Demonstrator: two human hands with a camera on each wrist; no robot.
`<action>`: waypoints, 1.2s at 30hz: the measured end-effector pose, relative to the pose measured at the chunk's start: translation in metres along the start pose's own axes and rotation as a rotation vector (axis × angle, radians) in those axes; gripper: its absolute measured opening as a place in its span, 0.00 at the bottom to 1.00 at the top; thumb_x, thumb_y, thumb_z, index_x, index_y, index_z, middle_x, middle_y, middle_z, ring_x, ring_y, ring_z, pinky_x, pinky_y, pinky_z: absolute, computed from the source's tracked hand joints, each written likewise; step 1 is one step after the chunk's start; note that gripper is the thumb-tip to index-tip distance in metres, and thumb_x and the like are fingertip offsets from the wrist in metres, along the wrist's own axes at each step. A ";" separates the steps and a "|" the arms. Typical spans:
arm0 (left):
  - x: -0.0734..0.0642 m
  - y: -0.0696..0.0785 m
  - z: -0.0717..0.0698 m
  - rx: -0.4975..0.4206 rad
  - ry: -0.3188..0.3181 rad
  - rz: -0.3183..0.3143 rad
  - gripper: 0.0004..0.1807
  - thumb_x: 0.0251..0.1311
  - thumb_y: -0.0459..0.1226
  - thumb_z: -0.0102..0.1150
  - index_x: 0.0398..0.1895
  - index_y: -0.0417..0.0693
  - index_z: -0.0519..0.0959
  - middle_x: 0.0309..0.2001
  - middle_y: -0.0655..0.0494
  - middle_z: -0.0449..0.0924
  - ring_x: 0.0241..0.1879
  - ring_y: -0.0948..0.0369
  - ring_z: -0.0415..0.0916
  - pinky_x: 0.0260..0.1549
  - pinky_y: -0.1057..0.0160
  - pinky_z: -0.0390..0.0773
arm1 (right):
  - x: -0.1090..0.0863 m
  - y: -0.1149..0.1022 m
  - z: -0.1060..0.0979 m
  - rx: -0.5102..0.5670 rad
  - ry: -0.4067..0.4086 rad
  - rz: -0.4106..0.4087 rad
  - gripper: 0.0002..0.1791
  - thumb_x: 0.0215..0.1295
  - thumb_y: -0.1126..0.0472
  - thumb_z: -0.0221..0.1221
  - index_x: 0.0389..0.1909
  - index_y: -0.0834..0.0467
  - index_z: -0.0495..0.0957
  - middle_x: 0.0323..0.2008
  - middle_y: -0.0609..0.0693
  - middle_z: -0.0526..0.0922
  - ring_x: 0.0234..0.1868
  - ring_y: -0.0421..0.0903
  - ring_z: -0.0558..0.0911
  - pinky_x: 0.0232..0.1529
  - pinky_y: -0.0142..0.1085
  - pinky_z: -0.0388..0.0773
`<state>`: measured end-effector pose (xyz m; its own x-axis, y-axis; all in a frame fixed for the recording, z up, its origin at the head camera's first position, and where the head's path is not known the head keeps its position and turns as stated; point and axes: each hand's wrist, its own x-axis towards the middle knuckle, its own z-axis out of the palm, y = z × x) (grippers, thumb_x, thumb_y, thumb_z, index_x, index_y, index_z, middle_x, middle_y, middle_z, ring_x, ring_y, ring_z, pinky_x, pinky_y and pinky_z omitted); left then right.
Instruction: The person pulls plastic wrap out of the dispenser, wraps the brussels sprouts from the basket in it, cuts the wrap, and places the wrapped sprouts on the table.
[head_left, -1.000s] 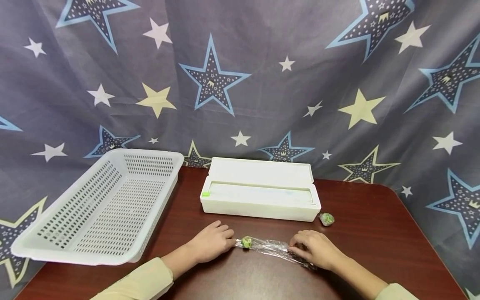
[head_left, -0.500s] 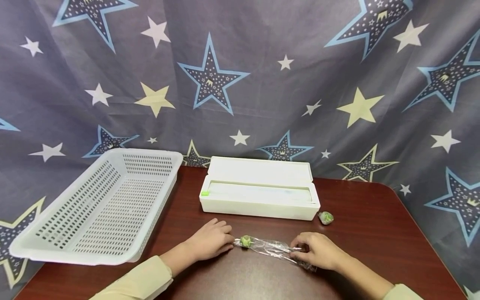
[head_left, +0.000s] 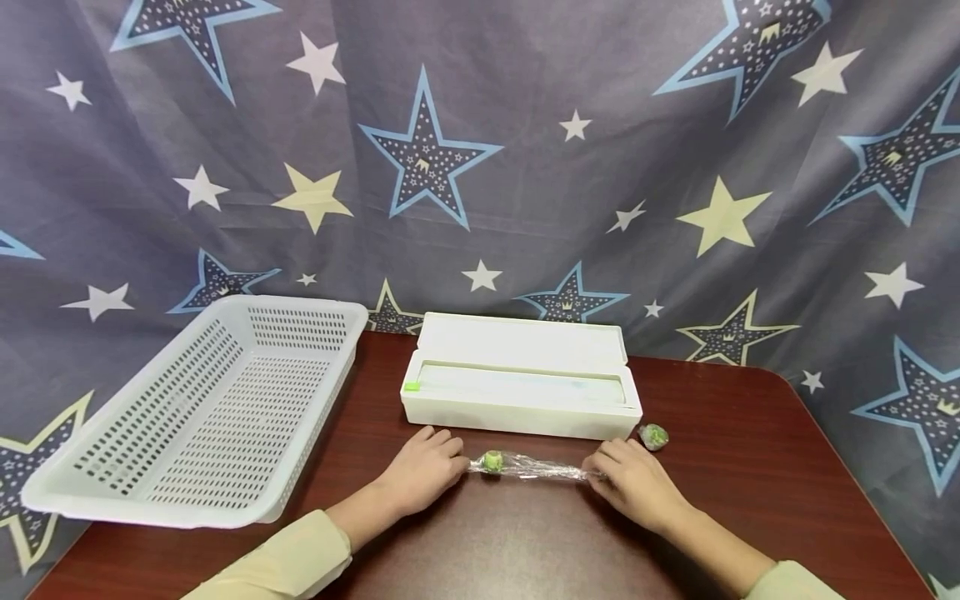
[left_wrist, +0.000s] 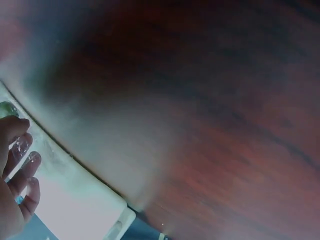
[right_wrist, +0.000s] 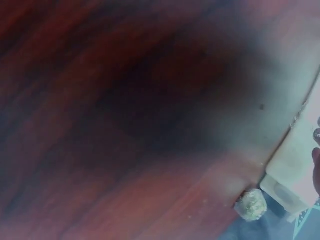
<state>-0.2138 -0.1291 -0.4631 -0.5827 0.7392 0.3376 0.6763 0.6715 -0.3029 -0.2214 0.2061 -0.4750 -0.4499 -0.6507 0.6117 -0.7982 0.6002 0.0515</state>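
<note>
In the head view a small round green item point(head_left: 492, 462) lies inside a twisted length of clear plastic wrap point(head_left: 536, 467), just above the table. My left hand point(head_left: 429, 468) pinches the wrap's left end, close beside the item. At the other end my right hand point(head_left: 636, 483) pinches the wrap, which is drawn into a narrow strip between the two. The left wrist view catches the fingers of the left hand point(left_wrist: 20, 175) at its left edge, film across them. A sliver of the right hand point(right_wrist: 317, 165) shows in the right wrist view.
A white plastic wrap dispenser box point(head_left: 521, 417) with raised lid and green slider point(head_left: 412, 387) stands behind the hands. Right of it sits another film-wrapped green item point(head_left: 653, 437). A white perforated basket point(head_left: 247, 450) is at left on the brown table point(head_left: 757, 450). A star-patterned curtain point(head_left: 525, 208) hangs behind.
The right hand has moved up and away from me, taking the wrap's loose end with it. The film, spread out before, is now gathered tight and narrow. The left hand has shifted slightly forward.
</note>
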 end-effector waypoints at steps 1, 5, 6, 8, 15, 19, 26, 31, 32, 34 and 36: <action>-0.001 0.001 -0.001 0.001 -0.017 0.013 0.02 0.52 0.43 0.61 0.26 0.59 0.80 0.28 0.63 0.71 0.31 0.61 0.67 0.32 0.64 0.64 | -0.002 0.000 0.001 0.005 -0.007 -0.021 0.09 0.46 0.60 0.66 0.28 0.49 0.77 0.27 0.38 0.74 0.30 0.38 0.73 0.34 0.33 0.67; -0.003 0.003 -0.001 -0.041 -0.101 0.029 0.04 0.57 0.45 0.57 0.30 0.60 0.81 0.31 0.62 0.71 0.33 0.61 0.67 0.34 0.62 0.66 | -0.008 0.000 0.004 0.041 -0.074 -0.049 0.08 0.49 0.58 0.67 0.28 0.47 0.77 0.27 0.37 0.73 0.31 0.37 0.73 0.35 0.32 0.68; -0.004 0.003 -0.001 -0.060 -0.117 0.022 0.05 0.58 0.46 0.56 0.31 0.61 0.82 0.32 0.62 0.71 0.34 0.61 0.66 0.34 0.61 0.66 | -0.009 0.000 0.004 0.051 -0.093 -0.035 0.08 0.49 0.58 0.67 0.28 0.46 0.77 0.27 0.37 0.73 0.31 0.36 0.72 0.34 0.32 0.68; -0.004 0.002 0.000 -0.097 -0.135 0.006 0.08 0.61 0.48 0.55 0.33 0.61 0.82 0.32 0.62 0.70 0.34 0.61 0.66 0.34 0.61 0.66 | -0.011 -0.001 0.004 0.074 -0.139 0.018 0.09 0.47 0.57 0.68 0.28 0.44 0.78 0.28 0.35 0.73 0.31 0.34 0.72 0.35 0.32 0.69; -0.003 0.000 0.001 -0.301 -0.184 -0.101 0.12 0.62 0.50 0.53 0.34 0.59 0.85 0.28 0.66 0.68 0.30 0.66 0.62 0.29 0.69 0.57 | -0.012 -0.005 -0.001 0.164 -0.286 0.285 0.04 0.60 0.46 0.60 0.30 0.37 0.81 0.29 0.29 0.71 0.31 0.28 0.69 0.34 0.30 0.66; 0.000 -0.001 0.003 -0.494 -0.240 -0.246 0.11 0.59 0.49 0.57 0.32 0.58 0.86 0.27 0.68 0.73 0.30 0.67 0.64 0.30 0.69 0.59 | -0.012 -0.007 0.001 0.241 -0.273 0.342 0.05 0.61 0.47 0.59 0.29 0.38 0.82 0.28 0.30 0.71 0.30 0.28 0.69 0.33 0.29 0.62; 0.004 -0.009 0.002 -0.841 -0.270 -0.463 0.07 0.54 0.44 0.64 0.30 0.53 0.86 0.30 0.65 0.84 0.33 0.67 0.76 0.35 0.65 0.74 | -0.012 -0.006 0.004 0.385 -0.225 0.381 0.02 0.55 0.53 0.65 0.28 0.45 0.81 0.25 0.31 0.73 0.26 0.29 0.69 0.27 0.23 0.66; 0.003 -0.011 -0.002 -0.877 -0.279 -0.470 0.05 0.56 0.39 0.62 0.33 0.51 0.86 0.32 0.63 0.81 0.37 0.63 0.76 0.37 0.66 0.73 | -0.011 -0.006 -0.001 0.370 -0.292 0.441 0.04 0.60 0.48 0.60 0.27 0.41 0.80 0.27 0.29 0.73 0.28 0.27 0.69 0.36 0.32 0.69; 0.003 -0.010 -0.003 -0.858 -0.278 -0.465 0.05 0.57 0.39 0.62 0.33 0.51 0.86 0.31 0.63 0.80 0.36 0.63 0.75 0.36 0.66 0.72 | -0.011 -0.006 -0.002 0.359 -0.306 0.455 0.05 0.61 0.47 0.59 0.27 0.40 0.80 0.27 0.29 0.73 0.28 0.27 0.69 0.37 0.35 0.69; 0.003 -0.010 -0.005 -0.814 -0.271 -0.452 0.05 0.56 0.39 0.62 0.32 0.52 0.86 0.30 0.63 0.76 0.34 0.62 0.73 0.35 0.65 0.69 | -0.008 -0.006 -0.005 0.340 -0.322 0.483 0.06 0.62 0.46 0.57 0.28 0.38 0.80 0.28 0.28 0.72 0.30 0.27 0.70 0.39 0.37 0.67; 0.004 -0.009 -0.006 -0.774 -0.262 -0.438 0.06 0.56 0.41 0.62 0.33 0.52 0.85 0.31 0.63 0.75 0.35 0.62 0.71 0.35 0.63 0.67 | -0.005 -0.005 -0.007 0.328 -0.321 0.495 0.05 0.62 0.45 0.57 0.30 0.39 0.80 0.29 0.29 0.73 0.31 0.29 0.70 0.40 0.37 0.68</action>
<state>-0.2192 -0.1322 -0.4536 -0.8768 0.4792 0.0403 0.4290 0.7416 0.5157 -0.2119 0.2098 -0.4728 -0.8503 -0.4714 0.2339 -0.5246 0.7241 -0.4477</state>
